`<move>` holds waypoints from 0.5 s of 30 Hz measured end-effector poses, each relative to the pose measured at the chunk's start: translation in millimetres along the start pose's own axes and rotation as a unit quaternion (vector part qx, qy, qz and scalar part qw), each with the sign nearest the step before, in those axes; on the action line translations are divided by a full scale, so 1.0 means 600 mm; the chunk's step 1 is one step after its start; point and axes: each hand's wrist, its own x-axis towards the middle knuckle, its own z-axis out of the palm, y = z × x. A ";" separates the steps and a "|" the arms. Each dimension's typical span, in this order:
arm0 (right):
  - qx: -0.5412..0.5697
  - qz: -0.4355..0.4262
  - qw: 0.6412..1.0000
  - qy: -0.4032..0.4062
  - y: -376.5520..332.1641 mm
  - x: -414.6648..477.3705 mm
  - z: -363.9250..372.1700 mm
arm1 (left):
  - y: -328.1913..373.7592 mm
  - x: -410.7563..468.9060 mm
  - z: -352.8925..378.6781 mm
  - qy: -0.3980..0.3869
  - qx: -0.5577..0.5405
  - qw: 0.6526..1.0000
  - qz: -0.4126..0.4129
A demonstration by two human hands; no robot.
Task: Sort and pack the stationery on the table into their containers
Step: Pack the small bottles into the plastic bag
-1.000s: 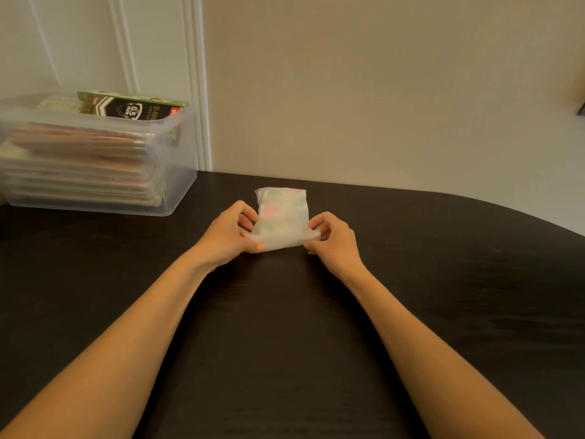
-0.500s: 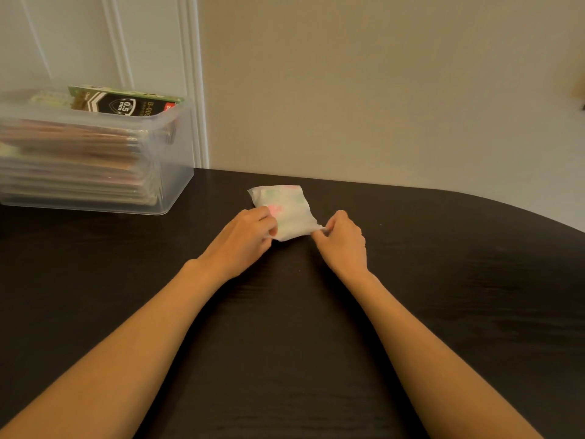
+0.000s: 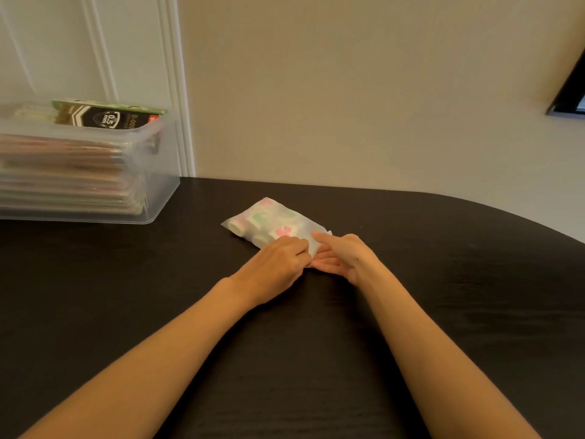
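Frosted pouch (image 3: 272, 221), one, edge pinched by two hands, left hand (image 3: 278, 264), right hand (image 3: 345, 258)

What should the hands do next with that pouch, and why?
Probably finish pressing shut the near end of the pouch. The left hand and the right hand both pinch that end, the pouch lies on the table, and the bin stands apart at the left.

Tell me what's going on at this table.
A person is working a frosted pouch of small pink and green items lying on the dark table. The left hand pinches its near end; the right hand touches the same end, grip unclear. A clear bin, already stacked with packets, stands at far left.
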 end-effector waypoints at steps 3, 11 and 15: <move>-0.010 0.014 1.000 0.004 -0.005 0.001 0.006 | 0.002 -0.002 0.003 0.007 -0.008 1.000 0.010; 0.150 -0.005 0.988 0.035 0.001 -0.026 0.025 | 0.007 -0.025 -0.036 0.077 -0.174 0.939 -0.288; 0.294 -0.035 0.955 -0.003 0.016 -0.061 0.014 | 0.003 -0.030 -0.076 0.155 -0.168 0.860 -0.456</move>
